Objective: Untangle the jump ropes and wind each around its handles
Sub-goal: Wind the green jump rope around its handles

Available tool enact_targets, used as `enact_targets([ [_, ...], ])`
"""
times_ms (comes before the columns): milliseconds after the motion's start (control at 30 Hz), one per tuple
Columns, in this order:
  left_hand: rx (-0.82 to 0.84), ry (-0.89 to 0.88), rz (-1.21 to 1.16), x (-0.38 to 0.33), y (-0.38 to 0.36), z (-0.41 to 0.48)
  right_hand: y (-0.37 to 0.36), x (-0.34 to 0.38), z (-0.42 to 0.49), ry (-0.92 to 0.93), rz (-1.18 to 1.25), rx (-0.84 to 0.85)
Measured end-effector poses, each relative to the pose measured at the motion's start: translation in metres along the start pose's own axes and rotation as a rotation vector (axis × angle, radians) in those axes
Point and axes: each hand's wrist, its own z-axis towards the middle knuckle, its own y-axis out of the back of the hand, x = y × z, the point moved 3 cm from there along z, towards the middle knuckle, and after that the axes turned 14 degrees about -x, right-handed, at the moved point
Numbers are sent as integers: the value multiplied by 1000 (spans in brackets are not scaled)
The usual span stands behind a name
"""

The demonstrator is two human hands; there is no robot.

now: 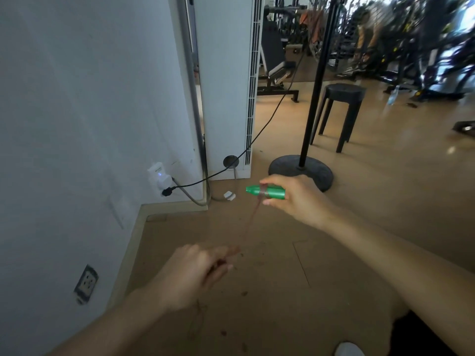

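White shoe (348,349) at bottom edge, nearest the camera, well below and right of the green handle (264,192).

Left hand (198,273): below and left of the handle, above the floor (295,265). Fingers curled inward around the reddish-brown rope (250,219); motion blur here, so the grip looks like a pinch but the exact hold is unclear. A loose tail of rope hangs under this hand.

Rope runs taut, up and to the right from the left hand to the handle, where a few turns already wrap its middle.

Right hand (295,196): thumb and fingers clamped on the handle's right end. Handle is horizontal in the air, tapered tip pointing left.

Just behind the handle: round black stand base (303,173) with upright pole. Left of the handle: wall plug (159,176), black cable, tall white unit (226,86). Farther back and right: black stool (341,109), then blurred gym machines.
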Motion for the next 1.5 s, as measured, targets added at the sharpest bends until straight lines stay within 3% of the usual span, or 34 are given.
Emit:
enact_targets([
  [100, -21, -70, -61, -16, 7, 9, -10, 1, -2, 48, -115, 105],
  [233, -119, 4, -225, -18, 21, 25, -23, 14, -10, 151, -167, 257],
  [433, -287, 269, -473, -2, 32, 40, -35, 36, -26, 252, 10, 371],
  [533, -339, 393, -543, 15, 35, 47, -35, 53, -38, 314, 110, 342],
  [667, -280, 576, -612, 34, 30, 49, -25, 69, -47, 299, 252, 326],
  [800, -155, 647, -679, 34, 21, 48, -22, 74, -50, 278, 358, 315],
  [900, -79, 654, -658, 33, 15, 45, -22, 70, -48, 168, 407, 303],
  [967, -161, 643, -617, 36, 20, 46, -21, 65, -46, 79, 448, 311],
  [1033, -220, 557, -610, 33, 31, 46, -20, 59, -43, 17, 475, 304],
  [1200, -42, 314, -621, 3, 40, 35, -22, 55, -38, -137, 579, 348],
  [1300, -31, 179, -540, -6, 32, 34, -24, 56, -37, -221, 655, 401],
  [1500, -143, 254, -551, -5, 35, 35, -29, 59, -33, -331, 765, 450],
])
